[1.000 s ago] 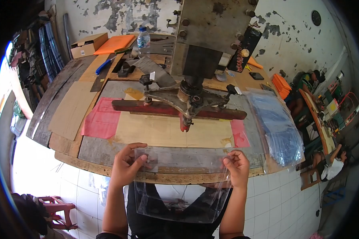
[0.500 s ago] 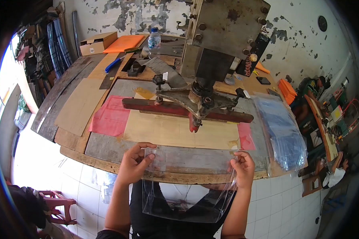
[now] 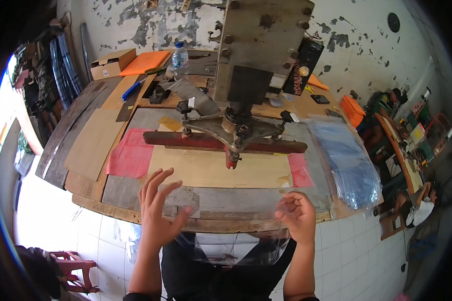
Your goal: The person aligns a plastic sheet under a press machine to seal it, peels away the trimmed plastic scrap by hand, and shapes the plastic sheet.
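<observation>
The left hand (image 3: 160, 213) has just spread wide from its pinch, leaving the curled right hand (image 3: 297, 218) apparently alone gripping the clear, flexible plastic sheet (image 3: 231, 248), blurred at the brown, wooden-edged table (image 3: 100, 206).

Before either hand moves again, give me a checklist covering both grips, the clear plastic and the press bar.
1. Left grip closed: not ok, fingers spread.
2. Right grip secure: cannot tell, fingers curled at the plastic's edge.
3. Clear plastic flat: not ok, hanging loosely.
4. Hands clear of press bar: ok, both on its near side.
5. Blue plastic pile away from hands: ok, farther right.
</observation>
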### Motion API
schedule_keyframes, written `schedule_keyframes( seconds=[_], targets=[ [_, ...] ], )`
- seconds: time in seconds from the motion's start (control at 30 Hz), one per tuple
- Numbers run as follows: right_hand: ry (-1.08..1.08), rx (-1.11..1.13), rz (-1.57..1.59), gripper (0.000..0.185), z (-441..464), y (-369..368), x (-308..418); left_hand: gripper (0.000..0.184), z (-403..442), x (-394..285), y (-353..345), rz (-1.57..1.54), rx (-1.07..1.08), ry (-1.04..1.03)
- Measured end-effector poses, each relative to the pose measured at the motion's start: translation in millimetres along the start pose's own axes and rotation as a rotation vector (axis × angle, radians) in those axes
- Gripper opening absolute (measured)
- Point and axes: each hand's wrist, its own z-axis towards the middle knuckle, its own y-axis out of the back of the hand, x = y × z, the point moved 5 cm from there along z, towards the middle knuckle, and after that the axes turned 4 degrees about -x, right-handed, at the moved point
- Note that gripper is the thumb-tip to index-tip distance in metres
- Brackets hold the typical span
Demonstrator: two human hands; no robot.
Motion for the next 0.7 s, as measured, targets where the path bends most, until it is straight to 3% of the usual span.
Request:
schedule_keyframes(
  seconds=[0.1,0.13,0.2,0.23,0.3,0.33,0.37,0.5,0.57,0.63,0.67,0.7],
  targets=[
    [0.126,0.063,-0.073,0.051,-11.1,-21.1,32.9,0.049,7.5,-45.2,13.1,-0.239,0.172,-0.121],
    [0.221,0.151,-0.24,0.053,-13.9,-34.3,50.3,0.049,9.5,-59.2,14.0,-0.235,0.166,-0.122],
    [0.358,0.255,-0.458,0.056,-20.3,-59.6,77.9,0.051,5.6,-83.8,2.4,-0.362,0.407,-0.067],
    [0.36,0.257,-0.455,0.056,-22.3,-64.6,83.6,0.051,2.3,-85.1,-0.2,-0.358,0.406,-0.067],
    [0.335,0.283,-0.36,0.051,-25.5,-69.5,89.3,0.048,-11.7,-81.3,-26.4,-0.58,0.661,0.046],
    [0.339,0.279,-0.358,0.051,-26.9,-67.0,90.6,0.036,-10.0,-81.3,-27.8,-0.552,0.575,-0.058],
    [0.439,0.208,-0.416,0.048,-29.0,-60.2,96.1,0.036,-15.0,-76.3,-34.0,-0.551,0.575,-0.063],
    [0.591,-0.007,-0.412,0.033,-67.9,-26.2,118.4,0.022,-24.3,-59.0,-30.3,-0.473,0.462,0.061],
    [0.373,0.299,0.038,0.036,-98.2,-15.2,102.0,0.017,-32.5,-40.7,-29.3,-0.935,0.262,0.543],
    [0.19,0.507,0.25,0.059,-112.5,-24.4,106.5,0.015,-34.6,-29.8,-26.1,-0.975,0.176,0.591],
    [-0.036,0.64,0.15,0.071,-119.3,-24.7,95.0,0.016,-36.1,-23.4,-24.8,-1.028,0.057,0.64],
    [-0.035,0.636,0.147,0.071,-121.8,-17.8,86.4,0.017,-38.5,-16.4,-24.6,-1.081,-0.062,0.688]
  ],
)
